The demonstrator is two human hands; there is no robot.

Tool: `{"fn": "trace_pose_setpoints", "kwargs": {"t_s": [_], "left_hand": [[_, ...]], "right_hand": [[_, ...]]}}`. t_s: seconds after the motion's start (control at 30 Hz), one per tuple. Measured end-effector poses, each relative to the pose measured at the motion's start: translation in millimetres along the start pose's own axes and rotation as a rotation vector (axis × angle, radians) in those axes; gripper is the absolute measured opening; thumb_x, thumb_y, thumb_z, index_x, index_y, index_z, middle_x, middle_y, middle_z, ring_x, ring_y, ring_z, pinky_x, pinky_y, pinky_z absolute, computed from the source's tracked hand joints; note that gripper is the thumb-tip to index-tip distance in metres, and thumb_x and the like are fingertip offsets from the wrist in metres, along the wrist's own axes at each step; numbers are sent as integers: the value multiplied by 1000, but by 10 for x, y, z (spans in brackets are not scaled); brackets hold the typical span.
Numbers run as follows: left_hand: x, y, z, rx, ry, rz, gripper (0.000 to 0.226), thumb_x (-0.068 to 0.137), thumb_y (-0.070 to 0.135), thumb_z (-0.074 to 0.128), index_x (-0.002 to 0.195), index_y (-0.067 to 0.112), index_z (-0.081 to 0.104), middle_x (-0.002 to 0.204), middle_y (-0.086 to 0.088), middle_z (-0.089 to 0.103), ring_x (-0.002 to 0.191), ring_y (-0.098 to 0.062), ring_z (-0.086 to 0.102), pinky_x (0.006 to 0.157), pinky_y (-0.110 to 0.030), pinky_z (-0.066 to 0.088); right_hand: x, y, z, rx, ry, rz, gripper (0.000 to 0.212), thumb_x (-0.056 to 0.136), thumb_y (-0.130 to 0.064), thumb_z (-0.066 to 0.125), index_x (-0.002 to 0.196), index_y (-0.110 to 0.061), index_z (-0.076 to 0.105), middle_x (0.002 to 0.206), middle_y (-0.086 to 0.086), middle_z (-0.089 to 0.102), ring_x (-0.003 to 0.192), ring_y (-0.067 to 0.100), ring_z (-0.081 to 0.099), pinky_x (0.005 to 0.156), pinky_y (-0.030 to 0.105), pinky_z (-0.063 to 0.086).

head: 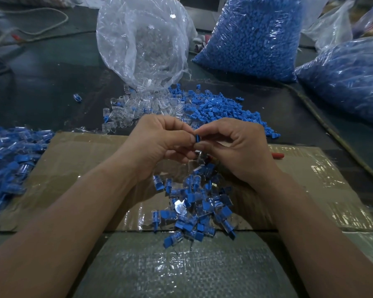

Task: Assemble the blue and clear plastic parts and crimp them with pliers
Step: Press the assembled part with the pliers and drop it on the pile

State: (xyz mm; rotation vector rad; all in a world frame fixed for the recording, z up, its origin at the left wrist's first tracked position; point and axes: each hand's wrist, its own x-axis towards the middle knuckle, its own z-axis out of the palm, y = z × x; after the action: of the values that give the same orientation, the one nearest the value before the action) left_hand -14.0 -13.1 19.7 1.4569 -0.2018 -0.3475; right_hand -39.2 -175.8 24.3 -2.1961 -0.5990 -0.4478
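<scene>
A small blue plastic part [196, 139] sits at frame centre, pinched between the fingers of the left hand [159, 143] and the right hand [235, 147]. Loose blue plastic plugs [220, 108] are heaped just above it, with loose clear plastic caps [129, 108] to their left. A heap of joined blue-and-clear pieces [194, 207] lies at lower centre, and a larger heap of joined pieces [9, 160] at the left edge. The red pliers handle [277, 155] pokes out at right.

Blue part [197, 139]; clear bag [142, 41]; brown cardboard [82, 168]; red pliers handle [277, 155].

Dim, bluish light; wide-angle edge blur
</scene>
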Motion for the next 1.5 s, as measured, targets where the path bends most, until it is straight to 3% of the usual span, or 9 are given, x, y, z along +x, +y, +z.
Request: {"fn": "trace_pose_setpoints", "kwargs": {"t_s": [0.23,0.4,0.53,0.67,1.03,1.13,1.27,1.4,1.5], "left_hand": [[-2,20,-33,-9,78,31,12,77,-8,60,71,2,60,56,-6,65,48,-13,61,47,-18,51],[8,18,-37,-27,97,38,11,77,-8,60,71,2,60,56,-7,65,48,-14,61,46,-18,51],[18,6,-49,-45,101,41,10,76,-7,61,72,2,60,56,-7,65,48,-14,62,47,-18,51],[28,-9,-64,-65,75,41,7,68,-1,62,74,0,59,58,-8,66,52,-15,64,49,-18,52],[22,-7,-63,-76,88,47,8,77,-7,56,76,0,58,59,-6,66,55,-14,64,51,-19,53],[29,-9,-54,-83,111,67,9,78,-8,56,77,1,57,58,-5,66,53,-14,64,51,-19,53],[29,-20,-30,-108,152,103,10,79,-8,56,78,1,57,56,-4,65,53,-14,64,51,-19,53],[25,-27,-16,-89,185,149,11,80,-8,56,78,3,58,57,-2,66,55,-13,65,52,-18,53],[26,-29,-15,-68,202,185,13,82,-8,56,78,5,58,59,-2,67,57,-13,66,54,-19,53]], "right_hand": [[-4,199,-346,-123,-133,398,20,69,-37,71,84,-38,59,79,-23,59,74,-11,57,63,3,43],[-29,268,-518,-194,-452,594,74,38,-69,60,104,-38,51,96,-26,48,87,-8,45,66,13,31],[-43,274,-515,-356,-654,603,81,40,-61,74,111,-40,41,99,-25,36,95,2,40,78,23,37],[-38,291,-472,-410,-591,587,67,47,-52,81,101,-41,43,96,-22,40,89,3,42,73,25,38],[19,260,-401,-611,-523,481,13,72,-31,63,82,-34,55,75,-12,52,68,4,45,52,24,30],[10,308,-377,-650,-457,448,15,74,-16,60,72,-27,50,73,-8,50,66,8,44,51,25,30],[-9,340,-367,-622,-280,408,31,75,-16,62,64,-27,35,71,-11,38,62,4,35,51,24,23],[-14,267,-325,-492,-120,413,26,71,-15,60,70,-27,37,68,-10,45,62,5,40,51,26,26],[-24,209,-275,-441,-133,391,22,73,-16,59,82,-25,42,74,-8,47,65,7,41,52,25,28]]}}
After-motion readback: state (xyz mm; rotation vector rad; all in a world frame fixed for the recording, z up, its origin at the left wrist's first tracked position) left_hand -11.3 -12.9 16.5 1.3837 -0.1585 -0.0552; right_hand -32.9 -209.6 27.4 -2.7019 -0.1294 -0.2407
